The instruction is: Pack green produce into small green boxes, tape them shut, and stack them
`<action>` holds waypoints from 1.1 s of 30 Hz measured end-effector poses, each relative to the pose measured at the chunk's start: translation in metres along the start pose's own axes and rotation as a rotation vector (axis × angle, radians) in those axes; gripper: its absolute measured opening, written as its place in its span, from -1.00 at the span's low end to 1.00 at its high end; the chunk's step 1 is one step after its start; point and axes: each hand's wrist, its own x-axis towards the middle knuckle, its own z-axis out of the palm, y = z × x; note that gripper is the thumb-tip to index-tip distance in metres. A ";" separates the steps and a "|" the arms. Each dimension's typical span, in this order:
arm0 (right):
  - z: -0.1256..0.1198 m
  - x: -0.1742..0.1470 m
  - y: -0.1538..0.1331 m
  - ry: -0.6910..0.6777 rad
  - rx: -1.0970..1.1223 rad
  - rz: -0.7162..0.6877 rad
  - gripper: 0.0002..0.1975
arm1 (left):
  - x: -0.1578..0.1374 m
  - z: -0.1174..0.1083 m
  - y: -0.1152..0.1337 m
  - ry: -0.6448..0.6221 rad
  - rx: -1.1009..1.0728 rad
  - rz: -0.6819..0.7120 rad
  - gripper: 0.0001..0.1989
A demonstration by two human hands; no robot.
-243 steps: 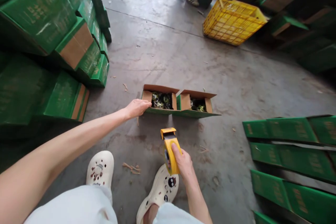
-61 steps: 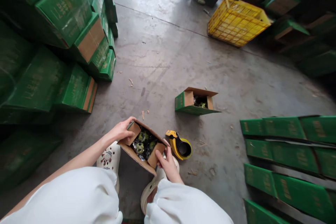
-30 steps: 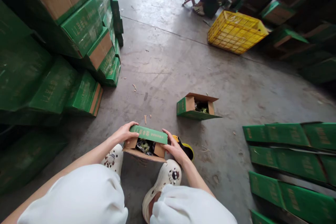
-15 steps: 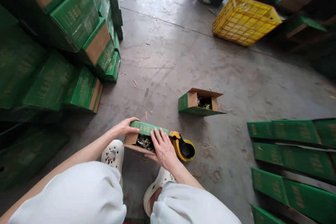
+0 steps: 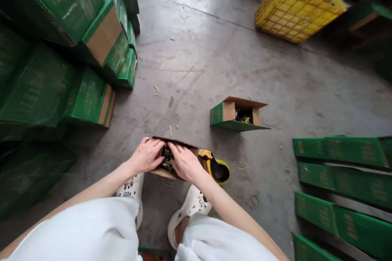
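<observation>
Open carton (image 5: 162, 173) directly under the fingers of both hands, its mouth facing us; whether its base rests on the floor (image 5: 190, 77) we cannot tell. Between the fingertips we see dark, glossy contents (image 5: 167, 158) with green showing through. Long brown flap stands along the far side, just beyond the fingertips; another slopes out on the near side, below the thumbs.

Left hand (image 5: 146, 155) lies over the carton's left end, fingers half bent, thumb a little apart from them. Right hand (image 5: 187, 162) reaches over from the other end, fingers close together and tips at the opening, narrow gap to the thumb. Whether either grips a flap or only rests there, we cannot tell.

Just right of the right-hand fingers: yellow tape dispenser (image 5: 211, 165) on its side. Farther out, ahead and right of them, we note a second carton (image 5: 228, 111), flaps up, similar contents inside. Nearer us than the fingers, white clogs (image 5: 131, 189) on our feet.

Well left of the fingers, stacked green cartons (image 5: 101, 36). Well right, rows of green boxes (image 5: 339, 212). Far ahead and right, a yellow crate (image 5: 298, 10).
</observation>
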 end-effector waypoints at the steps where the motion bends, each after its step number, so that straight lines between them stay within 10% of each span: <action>1: 0.002 0.011 -0.004 -0.052 -0.054 0.030 -0.31 | 0.002 0.003 0.001 -0.029 0.039 -0.021 -0.74; 9: 0.001 0.022 -0.028 -0.131 -0.293 0.162 -0.65 | 0.001 0.022 0.006 -0.074 0.176 -0.026 -0.58; 33: 0.031 0.002 0.003 0.016 -0.267 0.152 -0.48 | 0.041 0.052 0.017 -0.294 0.289 -0.070 -0.65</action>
